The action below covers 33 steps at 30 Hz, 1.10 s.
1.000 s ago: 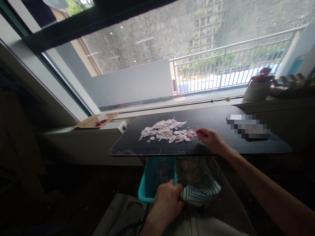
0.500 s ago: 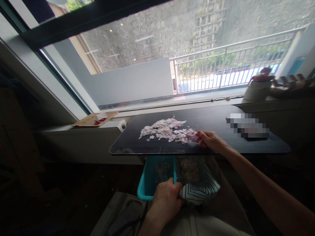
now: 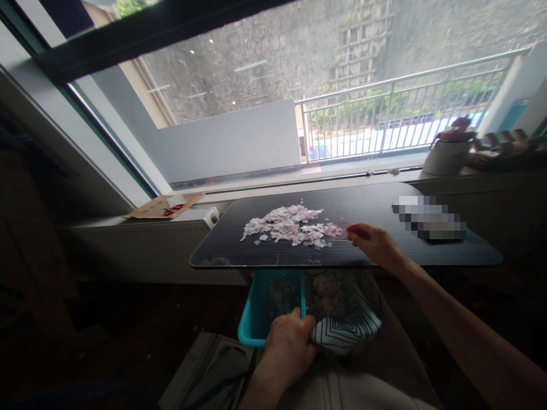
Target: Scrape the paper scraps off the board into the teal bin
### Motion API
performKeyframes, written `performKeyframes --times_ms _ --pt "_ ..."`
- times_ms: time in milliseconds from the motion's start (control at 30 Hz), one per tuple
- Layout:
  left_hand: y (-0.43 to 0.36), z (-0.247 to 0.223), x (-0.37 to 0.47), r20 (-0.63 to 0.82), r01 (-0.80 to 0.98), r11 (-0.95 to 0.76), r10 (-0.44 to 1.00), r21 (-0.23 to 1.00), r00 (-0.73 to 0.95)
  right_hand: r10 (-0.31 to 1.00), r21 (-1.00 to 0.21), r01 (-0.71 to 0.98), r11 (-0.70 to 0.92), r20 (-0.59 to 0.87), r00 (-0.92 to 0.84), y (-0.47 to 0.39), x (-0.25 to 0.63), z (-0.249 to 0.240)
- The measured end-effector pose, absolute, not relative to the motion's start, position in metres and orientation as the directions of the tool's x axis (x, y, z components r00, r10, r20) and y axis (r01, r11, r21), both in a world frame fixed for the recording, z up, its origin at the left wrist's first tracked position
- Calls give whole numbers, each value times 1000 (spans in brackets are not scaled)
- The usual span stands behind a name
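1. The paper scraps (image 3: 284, 223) lie in a loose, spread heap on the dark worktop (image 3: 367, 200), left of the right hand (image 3: 375, 242).
2. They look very light and thin, likely to flutter at a puff of air and to tear or crease easily; flat ones may cling to the smooth surface.
3. A single piece would be best taken by a raised edge, between thumb and forefinger; a bunch, by gathering it from the sides.
4. The right hand's fingertips are drawn together at the heap's right end; whether a scrap sits between them, I cannot tell.
5. The left hand (image 3: 290, 336) is closed around the near right rim of the teal tub (image 3: 250, 341), below the worktop's edge, hiding that corner; its fingers' undersides are out of sight.
6. The patterned cloth (image 3: 348, 331) meets that hand; whether it is gripped too is unclear.
7. Shadow blurs the tub's contents, and pixelation masks an object (image 3: 429, 219) at right.
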<state>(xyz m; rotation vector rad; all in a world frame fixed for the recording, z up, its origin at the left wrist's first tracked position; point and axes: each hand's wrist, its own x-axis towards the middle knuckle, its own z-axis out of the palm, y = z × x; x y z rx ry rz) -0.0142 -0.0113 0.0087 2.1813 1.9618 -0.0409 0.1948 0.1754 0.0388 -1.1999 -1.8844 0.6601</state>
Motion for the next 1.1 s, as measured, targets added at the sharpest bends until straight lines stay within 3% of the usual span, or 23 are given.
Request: performKeyframes --times_ms 100,300,433,633,1100 --pt "-11 8 -15 -139 984 -103 983 143 123 901 -719 545 432 318 -295 171 200 40" --pt "-11 7 -15 -145 984 -106 981 144 127 907 -745 518 421 336 -253 169 203 37" --pt "-10 9 -15 -148 984 -104 981 143 125 895 -758 489 432 292 -338 167 202 36" --pt "-10 6 -16 -121 982 -117 983 148 135 900 -749 499 436 357 -251 179 188 37" --pt "-10 11 -14 -170 987 -106 977 121 126 920 -723 570 390 283 -269 163 195 45"
